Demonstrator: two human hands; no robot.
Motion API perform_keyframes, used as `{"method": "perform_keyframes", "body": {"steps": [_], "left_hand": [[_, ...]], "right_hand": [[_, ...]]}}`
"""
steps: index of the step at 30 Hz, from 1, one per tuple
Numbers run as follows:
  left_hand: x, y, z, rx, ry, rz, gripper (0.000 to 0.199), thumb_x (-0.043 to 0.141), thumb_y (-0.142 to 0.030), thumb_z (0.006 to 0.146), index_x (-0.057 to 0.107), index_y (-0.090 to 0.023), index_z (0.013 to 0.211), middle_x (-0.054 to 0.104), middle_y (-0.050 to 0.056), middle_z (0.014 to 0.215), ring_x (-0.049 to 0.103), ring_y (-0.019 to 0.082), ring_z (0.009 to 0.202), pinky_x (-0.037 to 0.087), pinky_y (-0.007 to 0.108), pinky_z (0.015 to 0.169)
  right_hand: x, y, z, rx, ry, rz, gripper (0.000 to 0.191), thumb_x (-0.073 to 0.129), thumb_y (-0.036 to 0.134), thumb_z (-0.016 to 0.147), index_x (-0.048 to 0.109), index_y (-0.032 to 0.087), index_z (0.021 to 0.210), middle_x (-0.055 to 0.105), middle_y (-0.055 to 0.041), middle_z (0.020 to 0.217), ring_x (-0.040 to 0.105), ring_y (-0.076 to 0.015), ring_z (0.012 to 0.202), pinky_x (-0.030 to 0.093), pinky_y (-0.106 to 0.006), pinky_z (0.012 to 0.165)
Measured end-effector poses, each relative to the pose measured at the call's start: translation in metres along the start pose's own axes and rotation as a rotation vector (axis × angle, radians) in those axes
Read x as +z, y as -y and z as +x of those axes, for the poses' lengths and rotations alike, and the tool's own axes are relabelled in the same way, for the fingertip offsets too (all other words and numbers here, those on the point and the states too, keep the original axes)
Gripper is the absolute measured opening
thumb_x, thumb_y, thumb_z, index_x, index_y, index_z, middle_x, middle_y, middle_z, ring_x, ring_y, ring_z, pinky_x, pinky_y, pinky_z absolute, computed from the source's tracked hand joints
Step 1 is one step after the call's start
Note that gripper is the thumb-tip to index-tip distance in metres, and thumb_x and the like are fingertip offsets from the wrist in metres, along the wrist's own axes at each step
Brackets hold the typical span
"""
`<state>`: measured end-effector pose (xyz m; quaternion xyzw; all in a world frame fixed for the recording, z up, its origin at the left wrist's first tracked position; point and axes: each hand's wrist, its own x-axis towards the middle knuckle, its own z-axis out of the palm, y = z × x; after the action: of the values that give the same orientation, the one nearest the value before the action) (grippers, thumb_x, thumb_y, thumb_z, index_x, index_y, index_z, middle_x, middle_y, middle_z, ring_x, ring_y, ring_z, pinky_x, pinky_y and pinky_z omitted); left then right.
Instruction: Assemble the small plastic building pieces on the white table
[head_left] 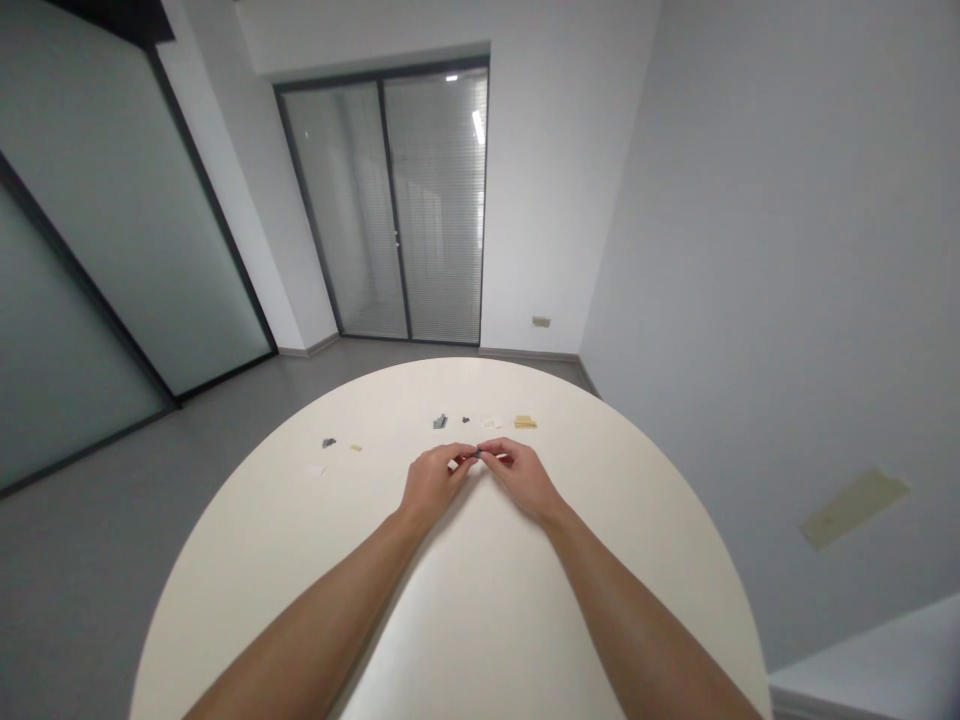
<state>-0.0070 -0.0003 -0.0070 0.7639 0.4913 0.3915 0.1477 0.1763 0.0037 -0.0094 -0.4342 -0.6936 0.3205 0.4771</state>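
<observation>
Over the middle of the round white table [480, 610], my left hand [435, 482] and my right hand [522, 476] meet at their fingertips. Between them they pinch a tiny dark bluish piece [478, 454]; its kind is too small to make out, and the fingers cover part of it. Just beyond the hands lie a small grey pile [440, 422], a tiny dark piece [466, 420], some white pieces [492, 423] and a group of yellow pieces [526, 422].
Farther left on the table are dark grey bits [328, 442], a small yellowish piece [356, 448] and a faint white piece [318, 470]. Behind the table stands a glass door [435, 210]; a wall [780, 250] rises at the right.
</observation>
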Motion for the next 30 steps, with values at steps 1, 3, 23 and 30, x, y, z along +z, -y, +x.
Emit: {"method": "perform_keyframes", "body": {"steps": [1, 3, 23, 30], "left_hand": [[0.0, -0.001, 0.0, 0.0, 0.004, 0.016, 0.018, 0.06, -0.032, 0.091, 0.073, -0.028, 0.102, 0.076, -0.002, 0.099, 0.069, 0.015, 0.081, 0.052, 0.026, 0.074], [-0.002, -0.004, 0.0, 0.005, 0.011, 0.044, 0.018, 0.059, -0.032, 0.092, 0.073, -0.028, 0.101, 0.076, -0.002, 0.099, 0.069, 0.015, 0.083, 0.052, 0.027, 0.075], [-0.004, -0.009, 0.062, -0.093, 0.037, 0.456, 0.025, 0.051, -0.025, 0.091, 0.073, -0.026, 0.104, 0.073, 0.005, 0.103, 0.061, 0.023, 0.102, 0.048, 0.033, 0.085], [0.012, 0.011, 0.08, -0.012, 0.038, 0.596, 0.03, 0.046, -0.019, 0.09, 0.075, -0.021, 0.1, 0.074, 0.009, 0.099, 0.061, 0.027, 0.103, 0.044, 0.04, 0.089]], "right_hand": [[0.0, 0.0, 0.0, 0.0, 0.002, -0.004, 0.025, 0.062, 0.037, 0.088, 0.073, 0.021, 0.104, 0.075, -0.0066, 0.102, 0.068, -0.0204, 0.094, 0.051, -0.036, 0.086], [0.0, -0.001, 0.0, 0.001, -0.003, -0.018, 0.024, 0.062, 0.036, 0.088, 0.073, 0.021, 0.103, 0.075, -0.0061, 0.101, 0.068, -0.0201, 0.093, 0.051, -0.035, 0.084], [0.003, 0.001, -0.004, 0.029, -0.038, -0.447, 0.018, 0.056, 0.026, 0.09, 0.071, 0.022, 0.098, 0.071, -0.0044, 0.094, 0.063, -0.0184, 0.091, 0.047, -0.031, 0.086], [0.003, 0.003, -0.005, 0.033, -0.032, -0.451, 0.017, 0.056, 0.025, 0.09, 0.072, 0.021, 0.097, 0.07, -0.0048, 0.094, 0.063, -0.0178, 0.089, 0.047, -0.03, 0.085]]}}
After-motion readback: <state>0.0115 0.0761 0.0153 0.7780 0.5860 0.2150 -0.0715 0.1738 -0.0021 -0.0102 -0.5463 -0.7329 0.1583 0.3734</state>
